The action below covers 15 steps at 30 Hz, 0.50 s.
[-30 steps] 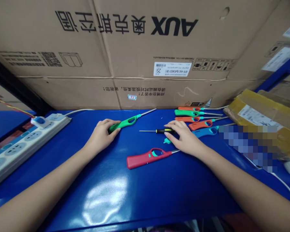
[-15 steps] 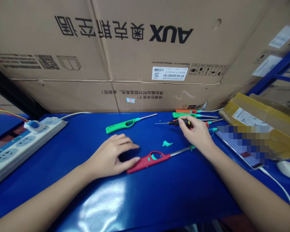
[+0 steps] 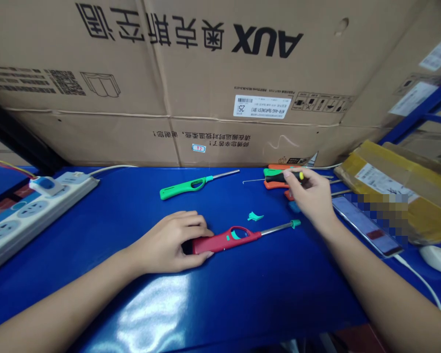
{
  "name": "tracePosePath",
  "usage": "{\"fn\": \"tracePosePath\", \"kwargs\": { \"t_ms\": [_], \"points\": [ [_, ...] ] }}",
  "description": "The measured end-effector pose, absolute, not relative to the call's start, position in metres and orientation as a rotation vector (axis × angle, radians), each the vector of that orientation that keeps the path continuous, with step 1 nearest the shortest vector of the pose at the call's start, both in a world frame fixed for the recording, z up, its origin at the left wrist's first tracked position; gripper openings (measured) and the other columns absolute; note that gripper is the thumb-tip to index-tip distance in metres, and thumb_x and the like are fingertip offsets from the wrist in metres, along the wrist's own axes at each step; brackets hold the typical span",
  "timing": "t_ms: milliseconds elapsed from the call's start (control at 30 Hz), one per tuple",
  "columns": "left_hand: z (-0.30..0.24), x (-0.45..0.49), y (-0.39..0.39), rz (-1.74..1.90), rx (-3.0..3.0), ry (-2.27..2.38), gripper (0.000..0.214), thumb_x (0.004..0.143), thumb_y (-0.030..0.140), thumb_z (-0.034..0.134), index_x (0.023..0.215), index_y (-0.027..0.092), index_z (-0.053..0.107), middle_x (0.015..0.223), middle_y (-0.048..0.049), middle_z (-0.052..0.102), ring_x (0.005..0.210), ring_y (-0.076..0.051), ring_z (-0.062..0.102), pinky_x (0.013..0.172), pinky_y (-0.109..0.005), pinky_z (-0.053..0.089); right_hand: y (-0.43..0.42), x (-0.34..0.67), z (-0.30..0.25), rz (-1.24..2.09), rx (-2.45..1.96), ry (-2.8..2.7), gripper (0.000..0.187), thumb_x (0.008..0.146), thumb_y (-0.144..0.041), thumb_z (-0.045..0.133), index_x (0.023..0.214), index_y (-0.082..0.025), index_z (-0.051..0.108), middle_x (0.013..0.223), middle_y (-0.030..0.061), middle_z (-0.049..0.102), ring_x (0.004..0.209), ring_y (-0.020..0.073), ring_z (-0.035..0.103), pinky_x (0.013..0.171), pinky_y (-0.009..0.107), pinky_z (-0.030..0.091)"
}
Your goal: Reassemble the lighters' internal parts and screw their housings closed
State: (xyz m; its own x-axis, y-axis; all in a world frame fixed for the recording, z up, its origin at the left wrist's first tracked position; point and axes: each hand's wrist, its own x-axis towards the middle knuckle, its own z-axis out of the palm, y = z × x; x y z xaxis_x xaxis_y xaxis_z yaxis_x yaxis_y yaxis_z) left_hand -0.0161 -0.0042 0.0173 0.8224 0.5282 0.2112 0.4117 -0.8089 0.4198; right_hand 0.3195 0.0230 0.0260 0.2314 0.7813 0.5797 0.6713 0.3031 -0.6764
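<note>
My left hand [image 3: 174,241] is closed around the handle end of a red long-nosed lighter [image 3: 231,238] with a teal trigger, which lies on the blue table [image 3: 220,289]. My right hand [image 3: 310,196] is shut on a small screwdriver [image 3: 279,178] with a black and yellow handle, its thin shaft pointing left above the table. A small teal plastic piece [image 3: 255,216] lies loose between the hands. A green lighter [image 3: 191,186] lies apart, farther back.
Several more lighters [image 3: 279,171] are piled behind my right hand. A large cardboard box [image 3: 191,73] walls off the back. A white power strip [image 3: 29,211] sits at left. A phone [image 3: 367,225], a taped parcel [image 3: 400,191] and a white mouse [image 3: 439,257] lie at right.
My left hand left the green lighter and came to grip the red lighter's handle. My right hand picked up the screwdriver and carried it back and to the right.
</note>
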Motion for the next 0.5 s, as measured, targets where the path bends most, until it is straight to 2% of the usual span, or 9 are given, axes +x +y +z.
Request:
{"fn": "tracePosePath", "kwargs": {
  "t_ms": [133,233,367,433,500],
  "points": [
    [0.011,-0.009,-0.005,0.607,2.532,0.770,0.033,0.090,0.039,0.068,0.118,0.024,0.074,0.103,-0.0073,0.073,0.093,-0.022,0.065,0.088,-0.036,0.051,0.015,0.308,0.035,0.522,-1.172,-1.242,0.029,0.088,-0.049,0.065,0.083,-0.021,0.066,0.054,-0.0042,0.053,0.043,0.0117,0.047,0.040,0.026,0.042],
    [0.009,-0.001,-0.010,0.866,2.225,0.958,0.043,0.087,0.044,0.073,0.124,0.022,0.071,0.107,-0.0086,0.074,0.094,-0.022,0.066,0.087,-0.036,0.053,0.006,0.292,0.042,0.727,-1.039,-1.154,0.029,0.085,-0.048,0.068,0.077,-0.020,0.064,0.055,-0.0035,0.052,0.044,0.0107,0.045,0.036,0.023,0.039],
    [0.017,0.011,-0.022,1.036,1.748,0.990,0.052,0.082,0.040,0.079,0.128,0.018,0.068,0.110,-0.0088,0.076,0.089,-0.019,0.069,0.081,-0.031,0.058,-0.008,0.273,0.050,0.847,-0.986,-1.184,0.030,0.085,-0.047,0.070,0.075,-0.019,0.067,0.057,-0.0020,0.053,0.045,0.0106,0.046,0.034,0.022,0.039],
    [0.022,0.013,-0.027,1.065,1.619,0.957,0.047,0.081,0.037,0.080,0.122,0.017,0.072,0.108,-0.0078,0.077,0.091,-0.018,0.072,0.080,-0.028,0.059,-0.013,0.267,0.052,0.872,-0.958,-1.224,0.028,0.087,-0.045,0.070,0.079,-0.018,0.070,0.060,-0.0014,0.055,0.046,0.0104,0.048,0.035,0.023,0.041],
    [0.027,0.013,-0.030,1.075,1.557,0.942,0.032,0.082,0.035,0.079,0.109,0.017,0.077,0.101,-0.0061,0.079,0.090,-0.018,0.074,0.082,-0.026,0.059,-0.016,0.263,0.054,0.884,-0.933,-1.258,0.025,0.088,-0.043,0.070,0.082,-0.019,0.072,0.063,-0.0013,0.057,0.047,0.0102,0.049,0.035,0.023,0.042]
  ]
}}
